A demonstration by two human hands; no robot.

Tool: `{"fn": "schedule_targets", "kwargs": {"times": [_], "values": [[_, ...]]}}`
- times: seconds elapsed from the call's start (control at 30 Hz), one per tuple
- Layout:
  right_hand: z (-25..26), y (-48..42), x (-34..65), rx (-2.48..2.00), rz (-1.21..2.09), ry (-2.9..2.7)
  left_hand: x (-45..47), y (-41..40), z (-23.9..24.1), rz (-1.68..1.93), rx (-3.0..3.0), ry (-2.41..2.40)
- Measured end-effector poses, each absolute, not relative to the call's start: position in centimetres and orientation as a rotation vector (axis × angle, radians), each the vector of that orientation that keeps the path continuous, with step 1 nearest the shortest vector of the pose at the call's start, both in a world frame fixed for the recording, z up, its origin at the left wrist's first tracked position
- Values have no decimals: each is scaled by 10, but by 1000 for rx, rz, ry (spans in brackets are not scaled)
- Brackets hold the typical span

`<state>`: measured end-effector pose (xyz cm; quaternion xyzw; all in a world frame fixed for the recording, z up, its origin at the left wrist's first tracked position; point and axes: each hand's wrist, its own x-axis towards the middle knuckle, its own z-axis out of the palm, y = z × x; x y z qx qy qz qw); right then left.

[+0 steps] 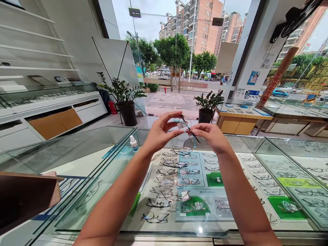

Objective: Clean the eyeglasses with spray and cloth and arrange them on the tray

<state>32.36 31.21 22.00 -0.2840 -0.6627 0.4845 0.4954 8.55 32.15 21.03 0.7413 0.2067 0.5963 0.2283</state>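
Both my hands hold one pair of eyeglasses (190, 129) above the far edge of a glass display counter (143, 232). The frame is thin, with dark and turquoise parts on its temples and a small label on one lens. My left hand (165, 130) curls around it from the left, with index finger at the top and thumb below. My right hand (208, 135) pinches it near the middle between thumb and fingers. Below them, several eyeglasses (159, 203) lie in rows on the counter.
A white bottle (133, 143) stands on the glass left of my hands. Potted plants (128, 111) flank the doorway. A wooden-sided display table (239, 121) is at the right, a fire extinguisher (112, 107) at the left. A dark brown object (28, 191) juts in at lower left.
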Motion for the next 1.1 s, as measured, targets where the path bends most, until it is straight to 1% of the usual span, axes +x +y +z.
{"fn": "schedule_targets", "kwargs": {"times": [0.07, 0.13, 0.2, 0.23, 0.27, 0.33, 0.4, 0.5, 0.57, 0.73, 0.8, 0.87, 0.93, 1.1], "values": [[220, 313, 322, -689, 1142, -1555, 89, 320, 210, 1655, 2050, 574], [219, 315, 321, -688, 1097, -1491, 95, 314, 210, 1786, 2050, 679], [217, 316, 319, -709, 1018, -1431, 103, 305, 211, 2028, 2003, 926], [216, 315, 317, -728, 960, -1410, 107, 299, 211, 2102, 1968, 1054], [215, 313, 315, -747, 887, -1403, 111, 294, 211, 2102, 1934, 1150], [212, 307, 307, -773, 696, -1441, 119, 287, 210, 1900, 1876, 1186], [210, 300, 298, -767, 466, -1512, 124, 284, 209, 1672, 1776, 1099], [205, 291, 284, -749, 189, -1588, 127, 288, 207, 1576, 1599, 1004], [203, 288, 279, -743, 101, -1628, 126, 293, 205, 1568, 1515, 978], [203, 285, 277, -751, 91, -1726, 121, 302, 204, 1604, 1480, 987], [207, 283, 281, -778, 109, -1745, 116, 304, 206, 1598, 1547, 1024], [212, 281, 287, -821, 111, -1733, 107, 307, 207, 1518, 1673, 1085], [216, 280, 294, -877, 100, -1690, 96, 312, 208, 1328, 1838, 1187], [223, 277, 306, -970, 127, -1620, 78, 330, 198, 673, 2242, 1457]]}}
